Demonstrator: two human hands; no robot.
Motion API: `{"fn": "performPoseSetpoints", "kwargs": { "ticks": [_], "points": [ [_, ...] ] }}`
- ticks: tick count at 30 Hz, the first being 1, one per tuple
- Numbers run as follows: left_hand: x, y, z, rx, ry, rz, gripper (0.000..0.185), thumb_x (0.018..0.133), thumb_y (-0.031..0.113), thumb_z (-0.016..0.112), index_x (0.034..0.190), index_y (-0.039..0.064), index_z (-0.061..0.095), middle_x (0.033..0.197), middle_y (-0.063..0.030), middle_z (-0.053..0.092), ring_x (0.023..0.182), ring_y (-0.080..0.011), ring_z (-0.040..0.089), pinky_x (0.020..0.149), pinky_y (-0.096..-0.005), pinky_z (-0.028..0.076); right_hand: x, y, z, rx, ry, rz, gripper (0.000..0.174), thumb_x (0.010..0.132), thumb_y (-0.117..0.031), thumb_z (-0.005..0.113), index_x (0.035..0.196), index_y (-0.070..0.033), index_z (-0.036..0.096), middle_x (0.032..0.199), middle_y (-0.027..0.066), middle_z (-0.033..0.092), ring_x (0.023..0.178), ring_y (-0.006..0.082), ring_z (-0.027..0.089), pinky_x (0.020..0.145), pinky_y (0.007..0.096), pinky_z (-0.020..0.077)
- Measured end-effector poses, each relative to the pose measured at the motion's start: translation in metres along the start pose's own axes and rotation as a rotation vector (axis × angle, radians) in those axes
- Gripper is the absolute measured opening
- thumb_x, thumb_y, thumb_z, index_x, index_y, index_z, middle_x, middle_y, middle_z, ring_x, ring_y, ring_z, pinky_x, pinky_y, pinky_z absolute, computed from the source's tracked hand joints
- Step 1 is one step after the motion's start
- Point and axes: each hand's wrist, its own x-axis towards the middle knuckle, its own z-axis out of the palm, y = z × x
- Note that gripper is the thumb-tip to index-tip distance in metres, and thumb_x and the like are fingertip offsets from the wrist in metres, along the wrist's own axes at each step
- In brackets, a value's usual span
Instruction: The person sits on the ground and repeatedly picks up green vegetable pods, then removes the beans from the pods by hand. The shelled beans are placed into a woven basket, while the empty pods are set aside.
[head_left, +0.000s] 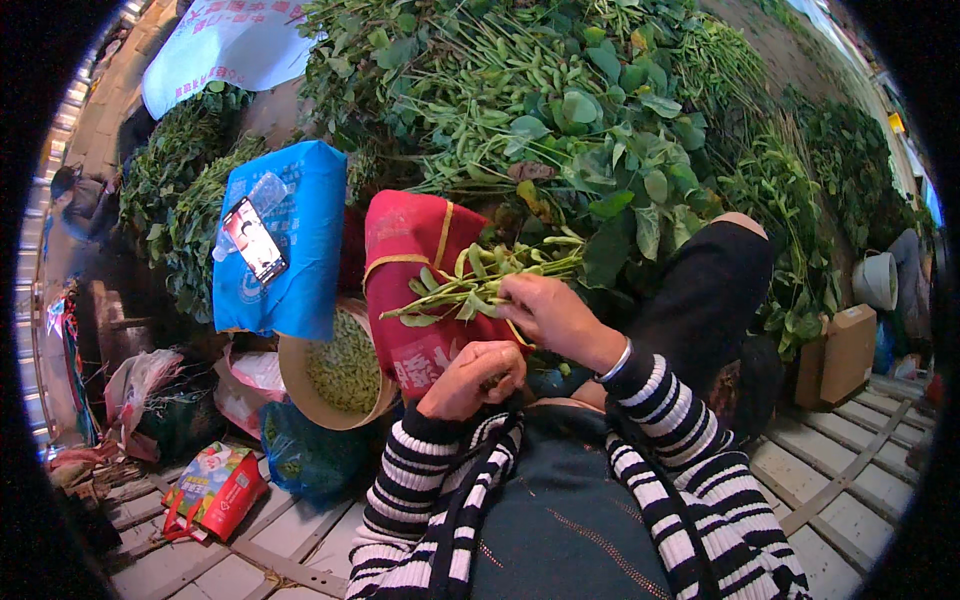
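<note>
My right hand (551, 319) grips a bunch of bean stems with green pods (480, 281), held over the red cloth (420, 232) that covers my left leg. Just below and to the left, my left hand (480, 379) is curled near my lap; whether its fingers hold anything is hidden. Left of the red cloth, a round tub (296, 367) contains many picked green pods (341, 371). A large heap of pod-bearing bean plants (517, 112) lies in front of me.
A phone (255, 240) with a lit screen rests on a blue package (311, 225) beside a clear plastic bottle. A red shopping bag (232, 495) and a blue plastic bag (307, 457) lie at the lower left. A cardboard box (836, 356) and a white bucket (874, 281) stand right. Another person (86, 202) is far left.
</note>
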Motion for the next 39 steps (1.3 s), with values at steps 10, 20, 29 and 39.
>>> {"fn": "performPoseSetpoints", "kwargs": {
  "ticks": [10,20,29,39],
  "points": [
    [0.030,-0.010,-0.004,-0.391,0.409,0.117,0.041,0.089,0.013,0.038,0.129,0.003,0.039,0.062,0.0013,0.047,0.044,-0.0056,0.037,0.037,-0.0170,0.025,0.008,-0.014,-0.018,-0.140,0.065,0.055,0.020,0.084,-0.022,0.053,0.092,-0.004,0.053,0.084,0.0190,0.060,0.077,0.0367,0.059,0.065,0.0463,0.0483],
    [0.033,-0.002,0.011,-0.270,0.506,0.124,0.018,0.092,0.023,0.043,0.097,0.009,0.051,0.066,0.0042,0.047,0.048,-0.0053,0.039,0.041,-0.0183,0.029,0.025,-0.001,0.011,0.110,0.303,-0.061,0.017,0.084,-0.015,0.057,0.086,-0.003,0.046,0.073,0.0180,0.056,0.071,0.0382,0.057,0.059,0.0442,0.0451],
    [0.051,0.010,0.018,-0.601,0.680,0.156,0.020,0.093,0.025,0.051,0.105,0.010,0.055,0.071,0.0072,0.053,0.049,-0.0022,0.041,0.041,-0.0169,0.029,-0.009,-0.018,0.011,0.284,0.531,-0.066,0.015,0.083,-0.010,0.059,0.087,-0.004,0.045,0.068,0.0180,0.056,0.064,0.0371,0.059,0.053,0.0422,0.0456],
    [0.067,-0.030,-0.018,-0.101,0.709,0.426,0.016,0.090,0.014,0.054,0.104,0.008,0.060,0.078,0.0063,0.058,0.057,-0.0009,0.046,0.046,-0.0163,0.033,-0.010,0.003,0.023,0.237,0.144,0.226,0.016,0.086,-0.013,0.041,0.090,0.002,0.044,0.072,0.0285,0.057,0.071,0.0471,0.055,0.062,0.0565,0.0418]
  ]
}}
